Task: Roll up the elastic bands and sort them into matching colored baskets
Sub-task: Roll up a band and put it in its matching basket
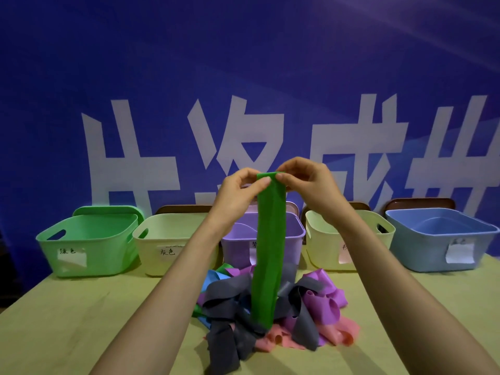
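Both hands pinch the top edge of the green band [267, 253] at the centre of the frame: the left hand [238, 193] nips one corner between thumb and fingers, and the right hand [311, 185] nips the other just beside it, both grips narrow and closed on the strip. The band hangs straight down as a flat, matte ribbon, and its lower end meets the pile [227, 293] of loose bands in the lower centre. No turn has been rolled into it, so I judge this band is only at the start of rolling. The matching green basket [108, 253] stands at the far left of the row, well apart from the hands. Most of the task looks undone: the pile is a limp tangle of grey, purple, pink and blue strips, thin and rubbery, curling at their ends. What shows of the basket interiors holds no rolled band that I can make out. The row runs on rightward with a cream basket [162, 239], a purple basket [235, 247] behind the band, another cream basket [324, 247] and a blue basket [422, 247]. All are smooth plastic tubs with rounded corners, some with cut-out handles, and each has a paper label. They stand on a yellowish table [67, 320].
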{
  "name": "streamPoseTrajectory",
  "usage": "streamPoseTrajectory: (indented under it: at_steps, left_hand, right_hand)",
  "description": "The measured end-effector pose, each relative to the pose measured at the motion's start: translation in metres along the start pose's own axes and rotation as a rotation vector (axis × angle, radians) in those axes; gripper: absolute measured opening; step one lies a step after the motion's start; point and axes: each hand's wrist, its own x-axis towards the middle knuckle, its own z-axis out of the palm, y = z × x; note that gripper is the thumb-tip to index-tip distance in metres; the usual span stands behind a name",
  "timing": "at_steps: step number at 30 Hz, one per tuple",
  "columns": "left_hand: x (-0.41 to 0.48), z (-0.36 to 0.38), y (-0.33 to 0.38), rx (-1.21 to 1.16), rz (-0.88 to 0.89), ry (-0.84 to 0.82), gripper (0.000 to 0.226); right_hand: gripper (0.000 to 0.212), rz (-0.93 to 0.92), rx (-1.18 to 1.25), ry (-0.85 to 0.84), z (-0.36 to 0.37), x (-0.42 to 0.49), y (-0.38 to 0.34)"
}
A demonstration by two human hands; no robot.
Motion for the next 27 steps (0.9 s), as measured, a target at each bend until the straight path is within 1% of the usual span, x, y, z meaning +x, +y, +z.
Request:
streamPoseTrajectory:
  at_steps: [2,4,7,9,12,15,17,21,23,25,27]
  left_hand:
    - [-0.004,0.002,-0.006,-0.051,-0.062,-0.071,0.015]
    - [-0.01,0.005,-0.02,-0.051,-0.123,-0.152,0.022]
    - [-0.026,0.006,-0.055,-0.011,-0.181,-0.236,0.023]
    - [-0.039,0.004,-0.079,0.037,-0.238,-0.261,0.025]
    - [-0.053,0.004,-0.099,0.045,-0.283,-0.297,0.028]
    - [-0.056,0.007,-0.094,0.044,-0.237,-0.191,0.023]
    - [-0.059,0.01,-0.084,0.008,-0.204,-0.152,0.015]
    - [-0.085,0.012,-0.06,-0.076,-0.194,-0.215,0.011]
    - [-0.1,0.012,-0.049,-0.166,-0.209,-0.241,0.007]
    - [-0.11,0.011,-0.045,-0.239,-0.267,-0.28,0.005]
    - [-0.12,0.012,-0.055,-0.241,-0.358,-0.325,0.008]
  right_hand:
    - [0.003,-0.002,0.062,0.036,0.001,0.001,-0.001]
    - [0.006,0.014,0.134,0.082,0.002,0.003,-0.003]
    - [0.004,0.048,0.15,0.129,-0.002,0.008,-0.002]
    - [0.003,0.073,0.148,0.114,-0.003,0.009,0.0]
    - [0.004,0.097,0.163,0.023,-0.004,0.003,0.002]
    - [0.008,0.106,0.176,-0.061,-0.001,-0.009,0.003]
    - [0.006,0.108,0.183,-0.077,0.0,-0.016,0.004]
    - [0.004,0.136,0.201,-0.021,-0.001,-0.025,0.003]
    - [0.004,0.167,0.242,0.01,-0.002,-0.03,0.005]
    - [0.004,0.209,0.265,0.012,-0.001,-0.037,0.012]
    - [0.004,0.266,0.266,-0.017,0.006,-0.046,0.024]
